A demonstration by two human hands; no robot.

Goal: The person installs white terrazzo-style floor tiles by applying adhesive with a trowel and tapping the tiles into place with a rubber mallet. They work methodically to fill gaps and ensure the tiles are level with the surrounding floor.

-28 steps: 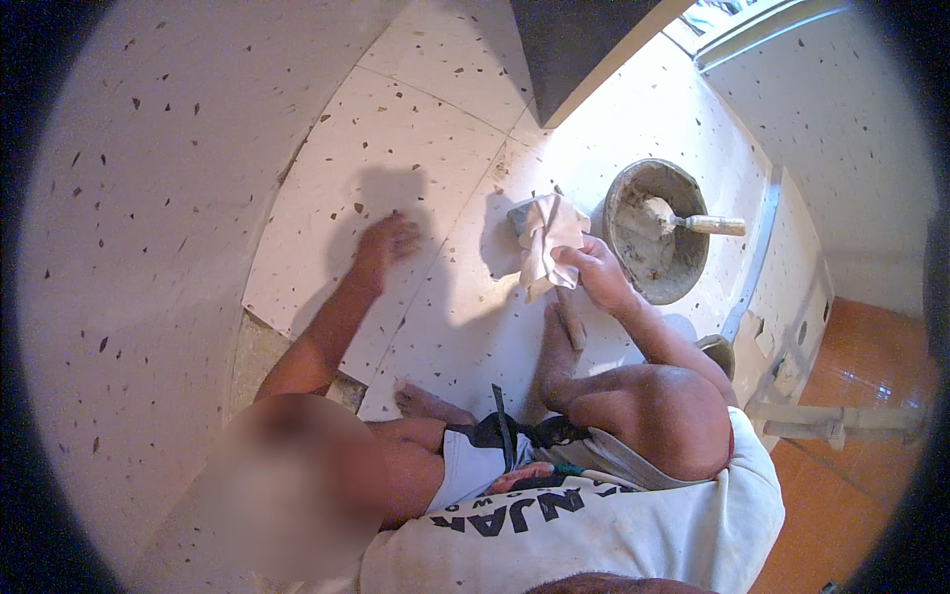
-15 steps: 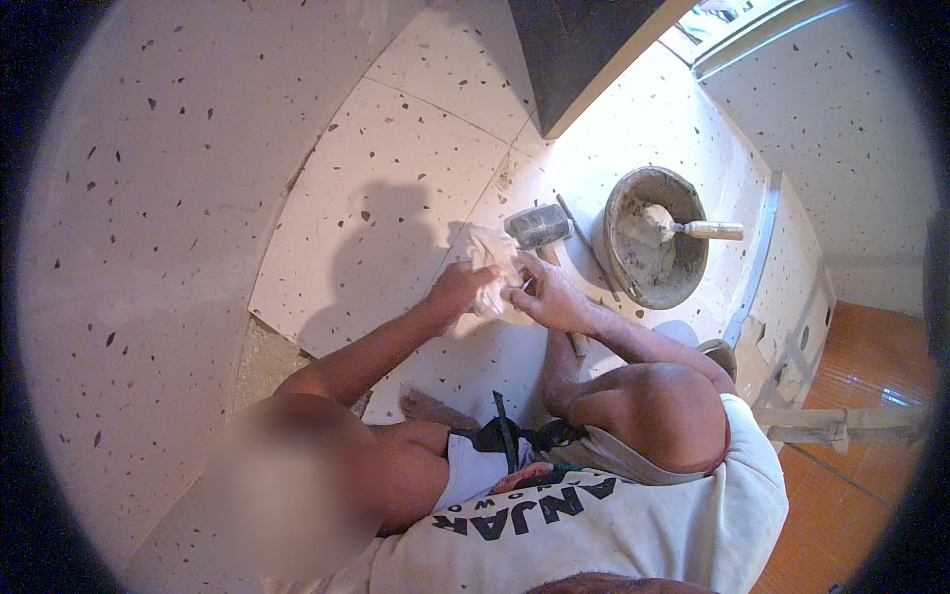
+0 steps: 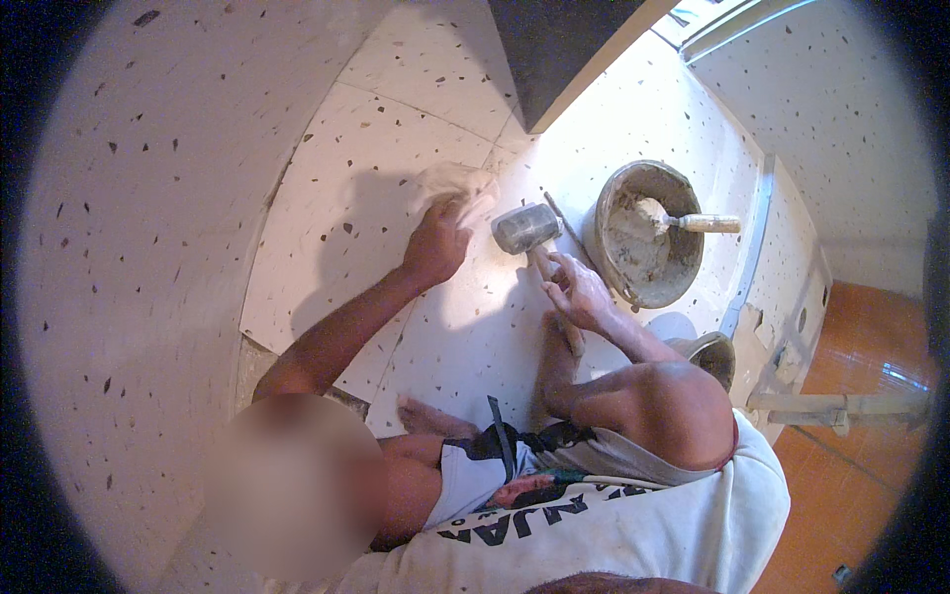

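1. Watching remotely, I see floor tiles (image 3: pixel 307 238) giving room leftward to the wall (image 3: pixel 148 228).
2. My left hand (image 3: pixel 435 243) grips the cloth (image 3: pixel 460 185), beside the mallet (image 3: pixel 525 229).
3. The bucket (image 3: pixel 604 243) crowds my right hand (image 3: pixel 582 295), whose grip I can't tell.

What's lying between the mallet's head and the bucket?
In the head view, a thin, dark rod lies between the mallet's head and the bucket.

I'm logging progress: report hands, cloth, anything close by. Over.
Left hand holding pale cloth, blurred. Right hand at rubber mallet, grip unclear. Close by: mortar bucket, trowel inside, right of mallet.
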